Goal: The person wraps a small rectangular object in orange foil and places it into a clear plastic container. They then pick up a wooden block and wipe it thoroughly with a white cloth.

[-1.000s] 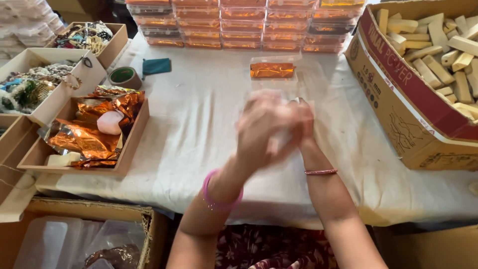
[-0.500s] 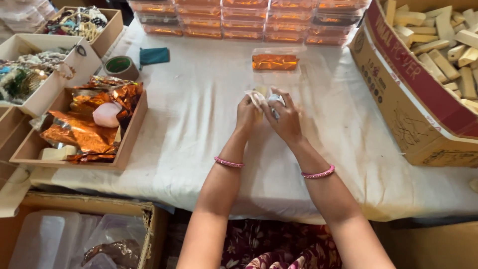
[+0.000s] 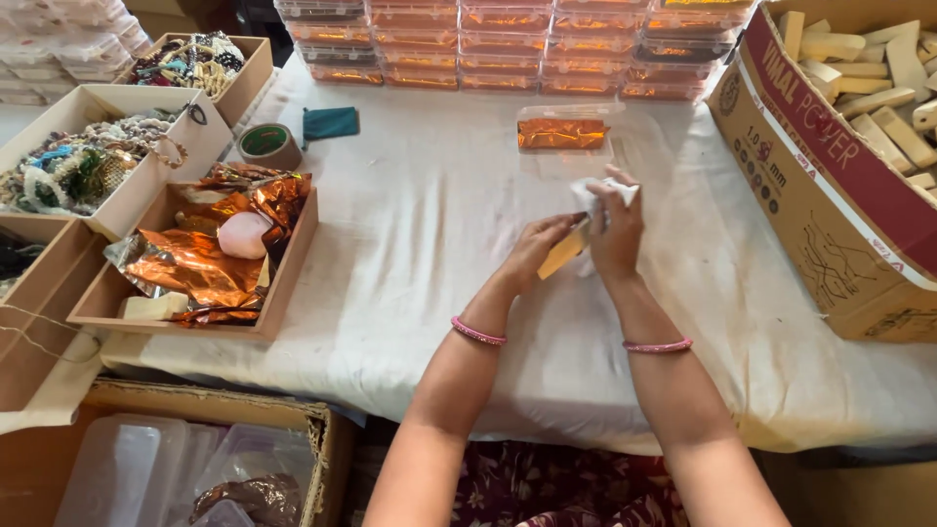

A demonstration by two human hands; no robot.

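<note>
Centrally, my left hand (image 3: 535,250) grips a tan wooden block (image 3: 564,254) while my right hand (image 3: 615,226) clamps white cloth (image 3: 590,195) against it (above the white-covered table (image 3: 429,215)), near a clear box (image 3: 563,132).

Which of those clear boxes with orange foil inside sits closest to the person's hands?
The single clear box lying alone on the white cloth, just beyond the hands. The others are stacked in rows at the table's far edge.
</note>
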